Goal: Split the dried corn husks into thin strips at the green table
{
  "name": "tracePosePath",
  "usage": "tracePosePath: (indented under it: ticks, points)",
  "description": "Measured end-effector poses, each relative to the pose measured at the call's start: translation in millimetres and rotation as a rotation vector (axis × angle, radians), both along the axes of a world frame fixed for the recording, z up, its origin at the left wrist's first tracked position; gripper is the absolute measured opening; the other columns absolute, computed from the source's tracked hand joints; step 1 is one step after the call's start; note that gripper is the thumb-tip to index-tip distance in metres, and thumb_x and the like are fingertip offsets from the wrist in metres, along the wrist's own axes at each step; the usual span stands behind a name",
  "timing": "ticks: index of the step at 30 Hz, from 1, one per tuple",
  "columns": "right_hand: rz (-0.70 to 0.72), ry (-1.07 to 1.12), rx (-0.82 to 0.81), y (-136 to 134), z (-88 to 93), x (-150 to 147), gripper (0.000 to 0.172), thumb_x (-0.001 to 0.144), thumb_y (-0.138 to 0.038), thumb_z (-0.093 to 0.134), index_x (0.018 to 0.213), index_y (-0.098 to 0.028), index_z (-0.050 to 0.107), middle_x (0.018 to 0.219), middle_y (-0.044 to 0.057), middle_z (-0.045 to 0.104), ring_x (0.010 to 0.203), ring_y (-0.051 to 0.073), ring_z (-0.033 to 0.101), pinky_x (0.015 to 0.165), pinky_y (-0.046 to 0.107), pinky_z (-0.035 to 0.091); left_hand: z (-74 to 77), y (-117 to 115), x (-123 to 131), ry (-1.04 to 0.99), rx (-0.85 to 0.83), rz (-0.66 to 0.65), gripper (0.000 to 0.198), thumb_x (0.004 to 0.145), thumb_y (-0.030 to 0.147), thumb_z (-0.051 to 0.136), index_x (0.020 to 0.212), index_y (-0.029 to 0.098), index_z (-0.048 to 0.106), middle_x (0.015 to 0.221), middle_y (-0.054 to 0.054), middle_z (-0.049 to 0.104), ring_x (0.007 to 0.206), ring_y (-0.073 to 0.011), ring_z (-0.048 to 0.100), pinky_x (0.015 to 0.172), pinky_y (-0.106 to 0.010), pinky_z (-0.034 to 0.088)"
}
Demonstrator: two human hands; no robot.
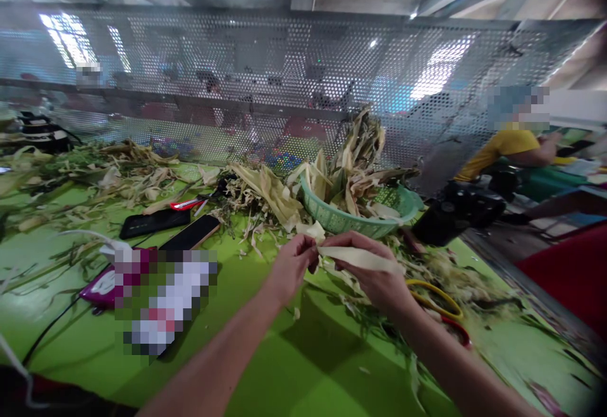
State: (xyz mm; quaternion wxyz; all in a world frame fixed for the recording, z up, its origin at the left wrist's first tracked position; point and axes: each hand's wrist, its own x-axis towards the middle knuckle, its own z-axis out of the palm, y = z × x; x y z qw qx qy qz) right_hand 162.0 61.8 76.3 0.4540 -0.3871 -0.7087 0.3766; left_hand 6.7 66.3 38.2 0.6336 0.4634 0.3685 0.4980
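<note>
Fingers [307, 254] of the left hand [290, 266] are pinched on the near end of a pale, flat strip of dried corn husk [360, 258]. The right hand [379, 281] is clamped along the rest. The strip's long axis runs crosswise between both hands, above the green bench [284, 366] and just before the teal plastic basket [332, 218].

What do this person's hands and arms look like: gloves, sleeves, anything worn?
The left hand and right hand are bare: no gloves, and no rings that I can make out. The left forearm and right forearm are uncovered to the frame's edge, with no sleeve, watch or bracelet in view.
</note>
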Motion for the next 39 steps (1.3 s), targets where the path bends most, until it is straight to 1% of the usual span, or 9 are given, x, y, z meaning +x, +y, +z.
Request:
tracePosePath:
  ticks: [5, 10, 12, 14, 17, 21, 28, 34, 39]
  points:
    - [-0.104, -0.032, 0.028, -2.9, -7.3, -4.9, 0.014, 0.073, -0.021, 0.063, 0.084, -0.018, 0.072, 0.072, 0.003, 0.068, 0.054, 0.012, 0.053, 0.046, 0.021, 0.040, -3.3, -1.5, 3.1, 0.068, 0.127, 0.046, 0.014, 0.082, 0.030, 0.056, 0.080, 0.017, 0.050, 0.067, 0.003, 0.044, 0.060, -0.0088, 0.037, 0.055, -0.023, 0.029]
    - [-0.149, -0.136, 0.120, -9.9, -2.7, -8.9, 0.019, 0.078, -0.022, 0.061, 0.093, -0.021, 0.074, 0.085, 0.004, 0.072, 0.076, 0.019, 0.065, 0.068, 0.029, 0.051, 4.0, -8.1, 6.2, -0.136, 0.146, 0.009, 0.026, 0.073, 0.028, 0.069, 0.091, 0.018, 0.053, 0.085, -0.001, 0.054, 0.080, -0.0129, 0.049, 0.073, -0.025, 0.040]
    - [-0.106, -0.130, 0.091, -13.5, 1.2, -10.8, 0.021, 0.084, -0.029, 0.059, 0.098, -0.021, 0.072, 0.091, 0.005, 0.072, 0.074, 0.018, 0.064, 0.066, 0.029, 0.052, 8.7, -10.7, 5.6, -0.196, 0.132, 0.000, 0.028, 0.071, 0.032, 0.071, 0.090, 0.019, 0.055, 0.087, -0.002, 0.056, 0.084, -0.0150, 0.052, 0.078, -0.027, 0.041]
    - [-0.057, -0.056, 0.042, -15.4, 3.8, -12.5, 0.025, 0.087, -0.033, 0.057, 0.105, -0.021, 0.068, 0.098, 0.006, 0.070, 0.068, 0.015, 0.062, 0.058, 0.026, 0.051, 11.5, -12.5, 4.0, -0.157, 0.107, 0.025, 0.027, 0.073, 0.038, 0.070, 0.088, 0.020, 0.058, 0.084, -0.002, 0.057, 0.083, -0.0161, 0.052, 0.077, -0.028, 0.041]
    - [-0.030, 0.088, -0.023, -13.4, 4.0, -12.6, 0.025, 0.086, -0.033, 0.058, 0.107, -0.020, 0.063, 0.099, 0.007, 0.069, 0.060, 0.012, 0.058, 0.054, 0.024, 0.051, 9.7, -12.8, 1.2, 0.040, 0.087, 0.092, 0.034, 0.079, 0.053, 0.058, 0.086, 0.020, 0.061, 0.071, 0.000, 0.053, 0.069, -0.0142, 0.048, 0.064, -0.026, 0.037]
    - [-0.114, 0.091, -0.010, -3.8, -0.7, -6.4, 0.024, 0.084, -0.033, 0.061, 0.102, -0.018, 0.062, 0.096, 0.008, 0.067, 0.064, 0.012, 0.058, 0.058, 0.026, 0.051, 0.7, -9.3, -2.6, 0.175, -0.007, 0.161, 0.048, 0.079, 0.066, 0.048, 0.080, 0.020, 0.060, 0.061, 0.001, 0.046, 0.057, -0.0122, 0.039, 0.054, -0.026, 0.028]
    - [-0.246, -0.089, 0.134, 8.5, -8.4, 0.4, 0.019, 0.081, -0.032, 0.064, 0.093, -0.017, 0.065, 0.087, 0.005, 0.068, 0.079, 0.018, 0.062, 0.074, 0.030, 0.049, -7.9, -2.4, -4.7, 0.138, -0.007, 0.169, 0.045, 0.080, 0.063, 0.048, 0.081, 0.019, 0.057, 0.066, 0.001, 0.053, 0.060, -0.0121, 0.041, 0.059, -0.025, 0.030]
    - [-0.251, -0.175, 0.120, 9.4, -15.9, -3.0, 0.021, 0.080, -0.031, 0.064, 0.096, -0.019, 0.063, 0.081, 0.003, 0.067, 0.070, 0.017, 0.062, 0.067, 0.029, 0.048, -4.8, -4.8, -8.2, 0.168, 0.077, 0.137, 0.041, 0.083, 0.060, 0.047, 0.085, 0.021, 0.058, 0.069, 0.001, 0.057, 0.064, -0.0131, 0.045, 0.061, -0.025, 0.031]
    - [-0.213, -0.089, 0.011, 11.8, -22.0, -5.8, 0.019, 0.077, -0.033, 0.068, 0.085, -0.017, 0.063, 0.074, 0.003, 0.066, 0.067, 0.017, 0.060, 0.063, 0.028, 0.048, -3.4, -4.5, -8.8, 0.139, 0.142, 0.224, 0.034, 0.082, 0.055, 0.053, 0.092, 0.023, 0.061, 0.070, 0.000, 0.057, 0.069, -0.0147, 0.048, 0.067, -0.026, 0.036]
